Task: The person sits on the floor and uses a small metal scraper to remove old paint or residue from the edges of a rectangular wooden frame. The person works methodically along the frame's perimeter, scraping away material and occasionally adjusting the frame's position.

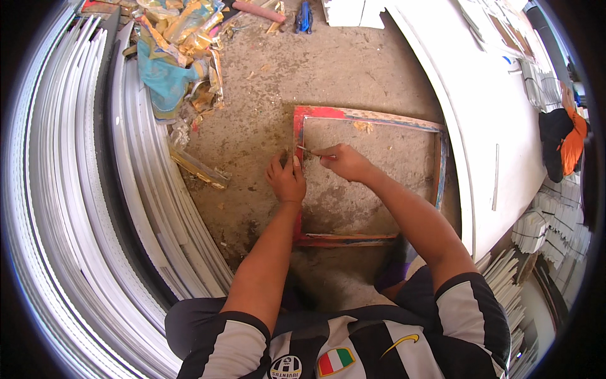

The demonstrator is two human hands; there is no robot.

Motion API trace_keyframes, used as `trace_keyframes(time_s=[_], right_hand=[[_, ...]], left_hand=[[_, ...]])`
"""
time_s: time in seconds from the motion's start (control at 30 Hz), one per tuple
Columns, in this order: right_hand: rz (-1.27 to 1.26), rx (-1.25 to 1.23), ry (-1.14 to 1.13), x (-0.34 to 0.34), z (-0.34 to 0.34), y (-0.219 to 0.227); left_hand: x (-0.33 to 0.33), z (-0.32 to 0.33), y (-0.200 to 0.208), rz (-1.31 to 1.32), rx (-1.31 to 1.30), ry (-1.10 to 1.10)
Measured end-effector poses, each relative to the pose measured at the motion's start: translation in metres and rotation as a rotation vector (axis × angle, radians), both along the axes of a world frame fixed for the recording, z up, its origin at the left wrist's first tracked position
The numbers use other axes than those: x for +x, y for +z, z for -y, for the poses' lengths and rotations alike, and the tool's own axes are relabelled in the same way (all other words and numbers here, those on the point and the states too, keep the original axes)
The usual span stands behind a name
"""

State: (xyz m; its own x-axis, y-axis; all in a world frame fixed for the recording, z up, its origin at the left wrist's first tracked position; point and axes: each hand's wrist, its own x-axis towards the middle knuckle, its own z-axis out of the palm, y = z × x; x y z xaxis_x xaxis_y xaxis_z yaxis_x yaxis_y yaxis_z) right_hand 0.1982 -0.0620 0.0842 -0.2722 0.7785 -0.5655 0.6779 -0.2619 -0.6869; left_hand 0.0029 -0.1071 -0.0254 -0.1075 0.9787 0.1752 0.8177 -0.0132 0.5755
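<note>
A rectangular wooden frame (pixel 366 115) with worn red and blue paint lies on the concrete floor in front of me. My left hand (pixel 288 182) grips its left bar, the thumb along the bar and the fingers over the outer side. From inside the frame, my right hand (pixel 349 162) is closed on a thin pointed tool (pixel 305 149). The pale tip of this tool meets the left bar just above my left thumb. Its handle is mostly covered by my fingers, so its exact kind cannot be made out.
Long white and grey boards (pixel 142 145) stand stacked along my left. Torn scraps and a teal cloth (pixel 165 79) lie in a heap at the far left. A blue object (pixel 304 18) sits beyond the frame. A large white sheet (pixel 483 139) slopes at right; a person in orange (pixel 573 142) is beyond it.
</note>
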Motion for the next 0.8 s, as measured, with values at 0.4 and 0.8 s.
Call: trace_keyframes(time_s=[0.4,0.8], right_hand=[[0.044,0.406,0.262,0.018,-0.008,-0.032],[-0.712,-0.637,-0.464,0.018,0.011,-0.042]], left_hand=[[0.001,-0.001,0.001,0.035,0.011,-0.021],[-0.001,0.000,0.003,0.000,0.007,-0.015]])
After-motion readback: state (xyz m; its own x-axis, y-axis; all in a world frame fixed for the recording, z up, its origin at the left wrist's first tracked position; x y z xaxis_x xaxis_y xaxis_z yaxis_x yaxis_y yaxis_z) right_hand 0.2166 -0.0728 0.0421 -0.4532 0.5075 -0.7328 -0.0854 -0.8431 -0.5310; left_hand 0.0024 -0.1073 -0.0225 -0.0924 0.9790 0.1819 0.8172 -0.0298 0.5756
